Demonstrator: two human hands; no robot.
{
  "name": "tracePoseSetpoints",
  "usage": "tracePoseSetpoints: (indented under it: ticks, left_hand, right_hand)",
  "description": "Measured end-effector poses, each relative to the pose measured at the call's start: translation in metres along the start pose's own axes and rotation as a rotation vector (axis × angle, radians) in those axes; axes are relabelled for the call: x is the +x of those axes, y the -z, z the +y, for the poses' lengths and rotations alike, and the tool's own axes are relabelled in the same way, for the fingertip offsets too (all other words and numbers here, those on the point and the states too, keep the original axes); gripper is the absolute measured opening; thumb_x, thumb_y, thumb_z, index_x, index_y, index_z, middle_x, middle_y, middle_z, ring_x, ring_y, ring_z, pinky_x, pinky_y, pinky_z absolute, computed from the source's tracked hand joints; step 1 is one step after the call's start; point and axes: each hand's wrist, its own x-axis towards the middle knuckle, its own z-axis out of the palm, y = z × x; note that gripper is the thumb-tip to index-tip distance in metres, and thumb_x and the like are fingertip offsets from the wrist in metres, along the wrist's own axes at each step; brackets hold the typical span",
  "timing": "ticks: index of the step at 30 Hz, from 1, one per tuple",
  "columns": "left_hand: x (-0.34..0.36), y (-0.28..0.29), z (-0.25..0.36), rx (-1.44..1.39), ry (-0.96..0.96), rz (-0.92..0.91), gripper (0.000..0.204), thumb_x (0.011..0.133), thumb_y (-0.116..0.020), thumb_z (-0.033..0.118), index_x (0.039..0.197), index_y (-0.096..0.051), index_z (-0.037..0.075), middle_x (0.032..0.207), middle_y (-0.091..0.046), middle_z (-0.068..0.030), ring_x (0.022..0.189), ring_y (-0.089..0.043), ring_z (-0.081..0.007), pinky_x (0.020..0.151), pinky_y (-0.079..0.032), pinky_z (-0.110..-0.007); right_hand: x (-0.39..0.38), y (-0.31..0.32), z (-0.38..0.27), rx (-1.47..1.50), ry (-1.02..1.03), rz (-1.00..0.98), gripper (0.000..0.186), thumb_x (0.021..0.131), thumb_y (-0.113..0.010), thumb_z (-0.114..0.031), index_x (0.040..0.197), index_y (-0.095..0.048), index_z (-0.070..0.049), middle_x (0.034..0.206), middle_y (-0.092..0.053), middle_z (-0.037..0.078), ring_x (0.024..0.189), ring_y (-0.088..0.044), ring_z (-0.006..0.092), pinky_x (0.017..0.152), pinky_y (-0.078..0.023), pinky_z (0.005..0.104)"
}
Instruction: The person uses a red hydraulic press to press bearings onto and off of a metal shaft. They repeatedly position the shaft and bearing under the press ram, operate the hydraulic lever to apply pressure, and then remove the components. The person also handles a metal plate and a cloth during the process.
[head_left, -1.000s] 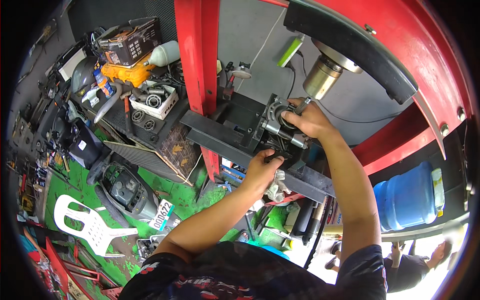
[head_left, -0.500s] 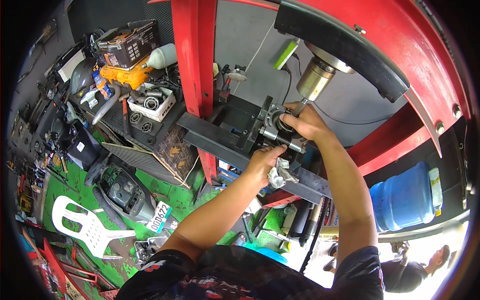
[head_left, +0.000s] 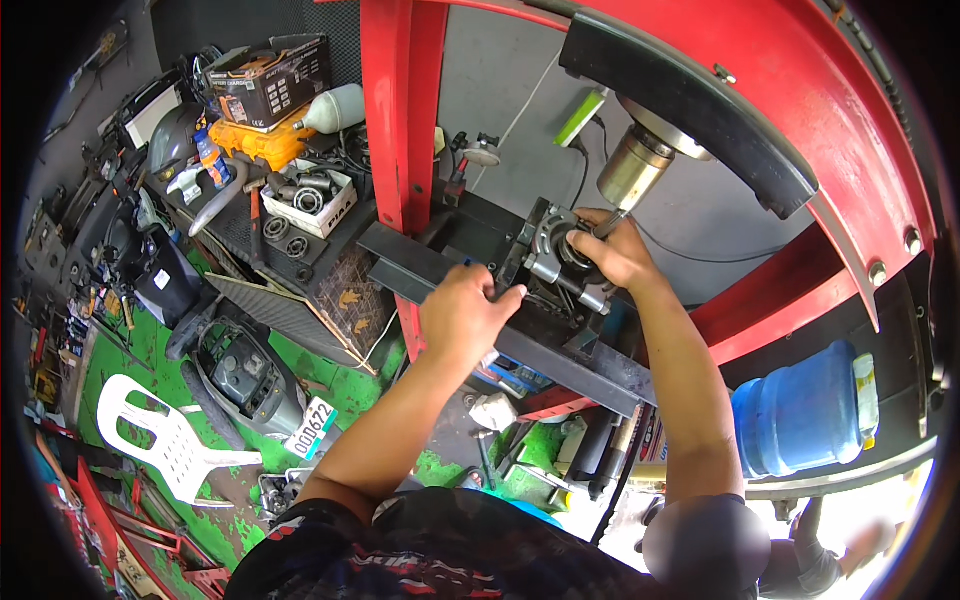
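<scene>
My right hand [head_left: 620, 258] grips a metal splitter clamp assembly [head_left: 548, 245], thumb over the dark ringed piece at its middle. A slim metal rod [head_left: 612, 222] points up at a slant toward the cylindrical ram [head_left: 633, 168] of the red press. The clamp rests over the dark steel bed beams [head_left: 395, 255]. My left hand [head_left: 465, 310] is at the bed, just left of the clamp, with bent fingers round something dark that I cannot make out; part of it is hidden by the hand.
The red post [head_left: 390, 120] stands left of my work, beside a cluttered bench with bearings [head_left: 275, 230], hammer [head_left: 256, 225] and boxes [head_left: 268, 80]. Below are a white chair [head_left: 150, 420] and scooter [head_left: 240, 370]. A blue jug [head_left: 795, 410] is right; another person [head_left: 810, 555] is behind, lower right.
My left hand has moved left and up from the clamp's lower end, away from where crumpled white material was under it. My right hand stays on the clamp.
</scene>
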Motion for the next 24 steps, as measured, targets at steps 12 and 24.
tracePoseSetpoints:
  ticks: [12, 24]
  left_hand:
    - [0.026, -0.03, -0.015, 0.183, -0.342, 0.004, 0.025, 0.079, -0.078, 0.033, 0.087, -0.076, 0.01, 0.089, -0.072, -0.014, 0.077, -0.071, -0.0384, 0.071, -0.058, -0.05]
    - [0.026, -0.036, -0.016, 0.088, -0.331, 0.015, 0.027, 0.079, -0.077, 0.032, 0.086, -0.075, 0.006, 0.085, -0.071, -0.0155, 0.078, -0.07, -0.0401, 0.071, -0.056, -0.051]
  right_hand:
    - [-0.001, 0.001, -0.012, -0.075, 0.03, -0.01, 0.053, 0.086, -0.072, -0.029, 0.125, -0.07, 0.006, 0.111, -0.076, 0.022, 0.103, -0.073, 0.027, 0.094, -0.054, 0.0388]
    - [0.004, 0.004, -0.015, -0.085, 0.004, 0.003, 0.067, 0.08, -0.075, -0.04, 0.128, -0.07, 0.007, 0.122, -0.072, 0.029, 0.116, -0.07, 0.0378, 0.103, -0.052, 0.0404]
